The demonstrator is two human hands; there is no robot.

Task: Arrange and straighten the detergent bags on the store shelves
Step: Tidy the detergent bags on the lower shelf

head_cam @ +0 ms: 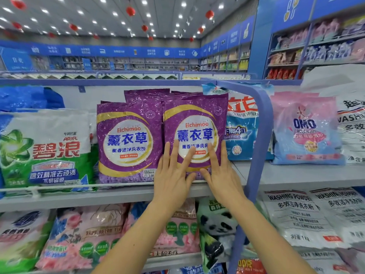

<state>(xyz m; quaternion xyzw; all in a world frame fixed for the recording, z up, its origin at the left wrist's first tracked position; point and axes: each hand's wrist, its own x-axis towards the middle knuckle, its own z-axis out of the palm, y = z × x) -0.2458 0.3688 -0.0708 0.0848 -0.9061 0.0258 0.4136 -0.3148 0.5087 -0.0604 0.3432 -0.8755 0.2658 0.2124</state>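
Two bare forearms reach up from the bottom of the view and end in the left hand (171, 175) and right hand (221, 175), side by side with the thumbs almost touching. Neither grip is closed. The fingers of both hands are straight and spread, laid flat against the lower front of a purple bag (194, 119). That bag stands upright on the shelf (118, 196), its bottom edge at the heels of the palms.

The shelf is the largest thing around the grip and runs out past both wrists. A thin white rail (59, 187) lines its front edge to the left of the grip. A blue post (260, 125) rises just right of the right hand.

Far left of the grip stands a green and white bag (45, 151). Between it and the left hand is a second purple bag (128, 135), touching the pressed one edge to edge. More purple bags stand behind both. Beyond the post to the right is a blue bag (241, 123), then a pink bag (304, 131) further off. Below the wrists, one shelf down, is a panda bag (217, 224).

The risk I see lies in the flat-handed push. The pressure is low on the bag, so the soft top could fold forward over the fingers. A harder shove could also knock the rear bags askew. The rail seems to stop short of this bag, so when the hands come away it could slide off the front edge.
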